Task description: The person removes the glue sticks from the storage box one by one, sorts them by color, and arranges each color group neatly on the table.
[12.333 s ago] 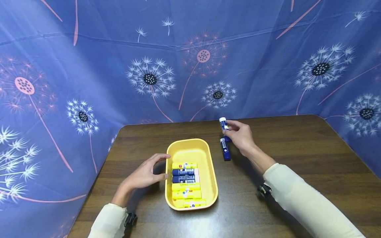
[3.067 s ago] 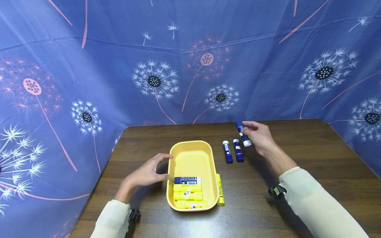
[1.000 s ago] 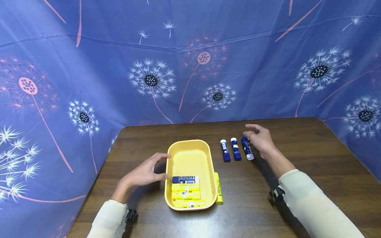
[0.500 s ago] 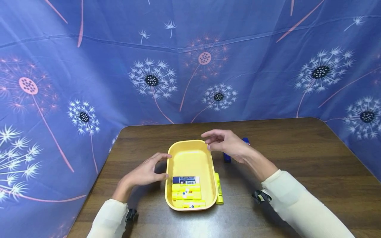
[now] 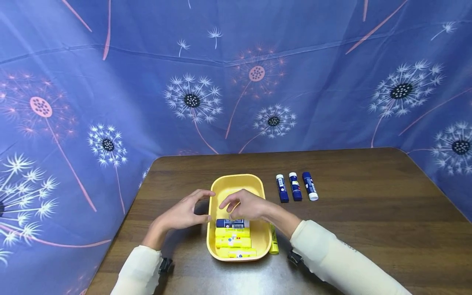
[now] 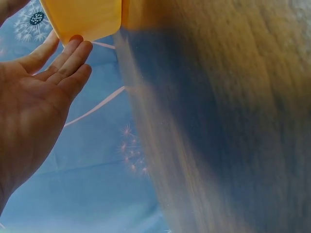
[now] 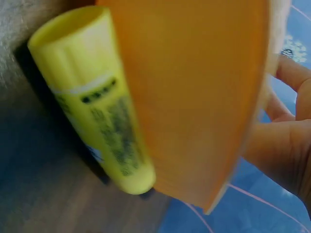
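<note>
My left hand [image 5: 184,211] rests with spread fingers and thumb against the left wall of a yellow tray [image 5: 236,182]; the left wrist view shows its fingertips [image 6: 82,46] at the tray. Over the inside of the tray is my right hand [image 5: 248,205], fingers loosely bent, nothing in them. Just below its fingertips lies a navy glue stick [image 5: 228,223] with a white end. Several yellow glue sticks [image 5: 232,242] lie crosswise in the near half of the tray.
Three blue-and-white glue sticks [image 5: 295,187] lie in a row on the wooden table [image 5: 361,205] right of the tray. A yellow glue stick [image 7: 97,107] lies along the tray's right outer wall. A blue dandelion-print cloth [image 5: 313,73] hangs behind the table.
One yellow and one navy glue stick have left the tray for the table. My right hand let go of the third blue stick and moved left over the tray. My left hand stayed put.
</note>
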A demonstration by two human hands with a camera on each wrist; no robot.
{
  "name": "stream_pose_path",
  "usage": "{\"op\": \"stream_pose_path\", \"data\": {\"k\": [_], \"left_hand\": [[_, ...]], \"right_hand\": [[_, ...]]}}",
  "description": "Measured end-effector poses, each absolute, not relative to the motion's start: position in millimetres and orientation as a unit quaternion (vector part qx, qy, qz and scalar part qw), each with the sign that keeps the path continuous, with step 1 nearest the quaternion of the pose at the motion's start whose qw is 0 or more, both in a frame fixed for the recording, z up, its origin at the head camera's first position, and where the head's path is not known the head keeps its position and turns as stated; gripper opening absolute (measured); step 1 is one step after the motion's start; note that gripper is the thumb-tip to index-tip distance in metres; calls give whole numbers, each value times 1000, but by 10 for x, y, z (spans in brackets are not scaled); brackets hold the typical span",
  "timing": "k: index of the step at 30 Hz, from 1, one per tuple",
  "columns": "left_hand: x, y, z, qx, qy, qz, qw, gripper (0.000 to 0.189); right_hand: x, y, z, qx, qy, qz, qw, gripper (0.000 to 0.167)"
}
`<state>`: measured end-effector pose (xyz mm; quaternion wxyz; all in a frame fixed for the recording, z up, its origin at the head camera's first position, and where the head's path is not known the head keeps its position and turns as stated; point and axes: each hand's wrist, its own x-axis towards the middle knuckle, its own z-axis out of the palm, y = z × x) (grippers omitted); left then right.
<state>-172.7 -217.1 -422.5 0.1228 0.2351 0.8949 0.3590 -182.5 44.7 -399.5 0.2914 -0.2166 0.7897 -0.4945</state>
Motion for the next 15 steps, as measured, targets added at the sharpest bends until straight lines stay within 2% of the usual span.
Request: {"op": "stream_pose_path", "data": {"k": [7,15], "left_hand": [[-1745,-2156,-4211,244,896,350,121,67],[-1741,-2175,-4194,240,897,350,123,67]], "right_hand": [[-1832,373,-4197,-176,803,-488,293,29],[-1828,316,-4282,-194,814,-463,293,29]]}}
